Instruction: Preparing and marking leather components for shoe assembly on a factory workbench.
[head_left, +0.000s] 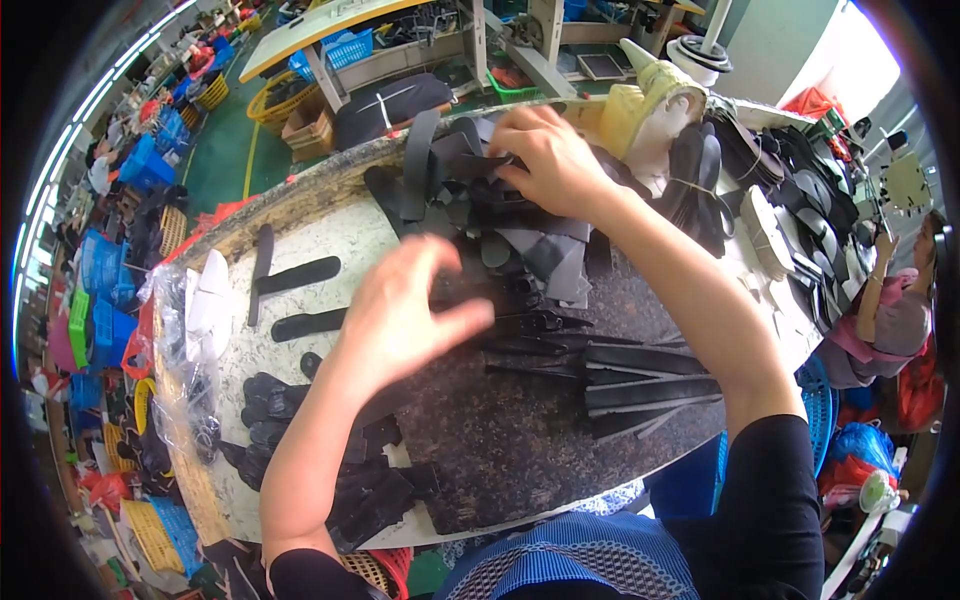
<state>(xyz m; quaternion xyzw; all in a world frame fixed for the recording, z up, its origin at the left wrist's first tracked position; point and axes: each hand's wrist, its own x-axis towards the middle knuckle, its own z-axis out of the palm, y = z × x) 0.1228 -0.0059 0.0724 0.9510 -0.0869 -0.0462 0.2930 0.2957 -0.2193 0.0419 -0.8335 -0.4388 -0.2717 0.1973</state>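
At far left, blue plastic baskets (148, 165) stand on the workshop floor, beyond the worktable (345, 225). Along the table's left edge lies crumpled clear plastic film (197, 400), with white cut pieces (208, 310) at its upper part. To their right, two black strips (300, 275) meet roughly in a T; nearer the wearer is a spread of dark cut pieces (275, 405). The left hand (400, 310), blurred, appears above the table with thumb and fingers spread well apart and nothing visible in its grasp. A dark speckled board (490, 455) occupies the table's middle. The heap of black and grey cut pieces (540, 250) lies at the board's far end, toward the table's far edge. The right hand (548, 165) is at the top of this heap, its fingers bent and its thumb below them; whether they are clamped on a piece cannot be told. Farther right, black strips (650, 380) fan out on the board, a tied black bundle (692, 180) lies beyond them, and a co-worker (890, 325) appears at the right margin.
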